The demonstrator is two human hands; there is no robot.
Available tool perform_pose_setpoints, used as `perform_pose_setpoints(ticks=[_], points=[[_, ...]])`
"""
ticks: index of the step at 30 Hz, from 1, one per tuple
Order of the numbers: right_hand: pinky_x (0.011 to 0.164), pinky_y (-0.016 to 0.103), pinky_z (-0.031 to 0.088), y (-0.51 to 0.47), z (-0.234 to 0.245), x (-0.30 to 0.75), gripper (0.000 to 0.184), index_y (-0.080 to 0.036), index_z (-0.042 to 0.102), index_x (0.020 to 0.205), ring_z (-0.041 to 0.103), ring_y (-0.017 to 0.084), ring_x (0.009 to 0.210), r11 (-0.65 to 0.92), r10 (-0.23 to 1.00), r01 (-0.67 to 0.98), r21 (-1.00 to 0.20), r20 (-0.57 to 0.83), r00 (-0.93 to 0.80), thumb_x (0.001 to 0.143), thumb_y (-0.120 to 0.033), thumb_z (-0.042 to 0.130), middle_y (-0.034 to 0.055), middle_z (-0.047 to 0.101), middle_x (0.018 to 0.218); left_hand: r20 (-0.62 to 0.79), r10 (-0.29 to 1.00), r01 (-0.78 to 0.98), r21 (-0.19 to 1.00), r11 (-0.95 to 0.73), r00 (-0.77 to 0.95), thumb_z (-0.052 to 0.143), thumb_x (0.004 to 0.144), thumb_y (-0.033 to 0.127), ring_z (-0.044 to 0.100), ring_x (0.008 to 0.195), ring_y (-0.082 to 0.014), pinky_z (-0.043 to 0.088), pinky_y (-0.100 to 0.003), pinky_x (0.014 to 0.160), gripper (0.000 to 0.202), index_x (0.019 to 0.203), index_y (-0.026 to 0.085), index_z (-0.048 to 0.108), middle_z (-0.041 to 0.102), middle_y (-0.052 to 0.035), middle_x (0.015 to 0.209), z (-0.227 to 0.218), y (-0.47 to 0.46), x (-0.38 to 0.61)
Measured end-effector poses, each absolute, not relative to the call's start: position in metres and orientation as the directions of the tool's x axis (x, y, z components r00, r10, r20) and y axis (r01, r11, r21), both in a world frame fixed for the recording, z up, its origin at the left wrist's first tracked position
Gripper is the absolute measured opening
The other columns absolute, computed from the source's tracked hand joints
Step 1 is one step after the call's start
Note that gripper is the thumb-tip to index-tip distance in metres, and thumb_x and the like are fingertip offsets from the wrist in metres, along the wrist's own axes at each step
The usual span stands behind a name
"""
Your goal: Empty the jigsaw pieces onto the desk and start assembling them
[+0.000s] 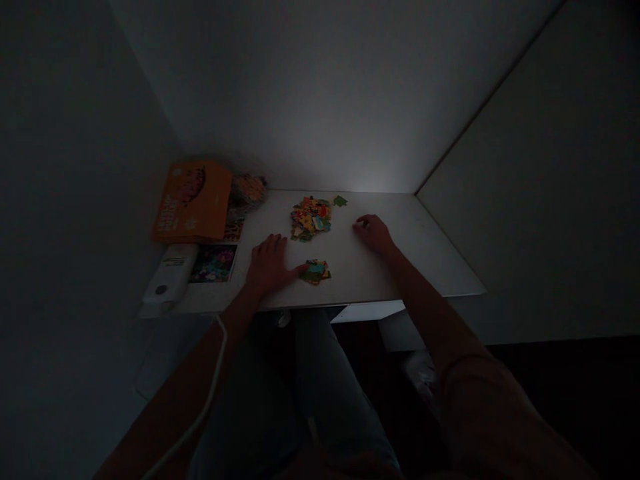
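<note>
As we look down at the white table (350, 267), our left hand (270, 265) lies flat, fingers spread, touching jigsaw pieces (316, 271), our right hand (373, 233) loosely curled, empty.

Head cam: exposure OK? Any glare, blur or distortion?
Head view: underexposed, with the edges falling almost to black. The brightest spot is a soft glow on the back wall above the white tabletop, with no hard glare. The puzzle pieces look fairly sharp but slightly soft, and wide-angle stretch shows toward the frame edges.

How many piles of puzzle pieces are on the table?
2: a large pile near the middle of the white table, and a small pile nearer the front edge, beside the left hand.
</note>
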State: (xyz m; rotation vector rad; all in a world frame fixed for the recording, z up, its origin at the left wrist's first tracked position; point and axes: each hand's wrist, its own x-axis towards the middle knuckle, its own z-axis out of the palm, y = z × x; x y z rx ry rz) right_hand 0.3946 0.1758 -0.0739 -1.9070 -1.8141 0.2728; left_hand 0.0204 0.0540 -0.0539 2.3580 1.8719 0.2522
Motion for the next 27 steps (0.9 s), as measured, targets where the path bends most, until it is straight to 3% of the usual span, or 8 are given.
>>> perform_pose_setpoints(ticks=[5, 8, 14, 18, 22, 27], points=[[0.126, 0.063, 0.055, 0.253, -0.074, 0.363, 0.056, -0.019, 0.078, 0.15, 0.073, 0.041, 0.143, -0.078, 0.97, 0.881, -0.467, 0.171, 0.176, 0.109, -0.056, 0.071, 0.0259, 0.069, 0.159, 0.067, 0.975, 0.956, 0.193, -0.219, 0.21, 0.059, 0.113, 0.073, 0.035, 0.184, -0.0415, 0.033, -0.064, 0.147, 0.095, 0.185, 0.011, 0.046, 0.04, -0.0254, 0.196, -0.056, 0.054, 0.017], [0.13, 0.068, 0.051, 0.279, -0.076, 0.352, 0.06, -0.018, 0.078, 0.151, 0.068, 0.044, 0.151, -0.082, 0.967, 0.881, -0.466, 0.176, 0.183, 0.107, -0.059, 0.075, 0.0271, 0.064, 0.165, 0.105, 0.972, 0.946, 0.226, -0.231, 0.212, 0.059, 0.113, 0.073, 0.04, 0.182, -0.0415, 0.036, -0.066, 0.146, 0.091, 0.182, 0.014, 0.051, 0.045, -0.0246, 0.193, -0.061, 0.055, 0.016], [0.123, 0.063, 0.056, 0.289, -0.077, 0.361, 0.051, -0.021, 0.084, 0.134, 0.076, 0.039, 0.133, -0.031, 0.973, 0.874, -0.484, 0.185, 0.137, 0.098, -0.057, 0.087, 0.0229, 0.073, 0.151, 0.17, 0.965, 0.927, 0.284, -0.244, 0.202, 0.06, 0.111, 0.08, 0.045, 0.179, -0.044, 0.04, -0.069, 0.143, 0.09, 0.177, 0.019, 0.057, 0.051, -0.0258, 0.189, -0.07, 0.058, 0.013], [0.11, 0.054, 0.063, 0.264, -0.066, 0.393, 0.047, -0.024, 0.085, 0.126, 0.078, 0.03, 0.104, 0.211, 0.911, 0.858, -0.468, 0.413, 0.001, 0.095, -0.059, 0.09, 0.018, 0.079, 0.14, 0.182, 0.962, 0.924, 0.292, -0.248, 0.201, 0.06, 0.11, 0.082, 0.045, 0.179, -0.0444, 0.04, -0.069, 0.143, 0.09, 0.177, 0.023, 0.058, 0.051, -0.0241, 0.19, -0.073, 0.06, 0.011], [0.114, 0.058, 0.062, 0.215, -0.046, 0.416, 0.052, -0.028, 0.083, 0.137, 0.074, 0.03, 0.104, 0.481, 0.786, 0.79, -0.38, 0.587, -0.196, 0.092, -0.052, 0.094, 0.0152, 0.077, 0.137, 0.174, 0.965, 0.929, 0.283, -0.239, 0.195, 0.05, 0.113, 0.082, 0.045, 0.178, -0.0459, 0.04, -0.072, 0.142, 0.09, 0.178, 0.02, 0.057, 0.051, -0.0256, 0.189, -0.074, 0.062, 0.011], [0.091, 0.05, 0.07, 0.143, -0.041, 0.403, 0.052, -0.034, 0.082, 0.141, 0.069, 0.029, 0.104, 0.696, 0.679, 0.561, -0.449, 0.666, -0.31, 0.096, -0.057, 0.095, 0.0129, 0.069, 0.135, 0.177, 0.964, 0.929, 0.28, -0.241, 0.197, 0.041, 0.116, 0.084, 0.045, 0.178, -0.046, 0.038, -0.071, 0.142, 0.092, 0.178, 0.018, 0.056, 0.051, -0.026, 0.189, -0.072, 0.061, 0.013]])
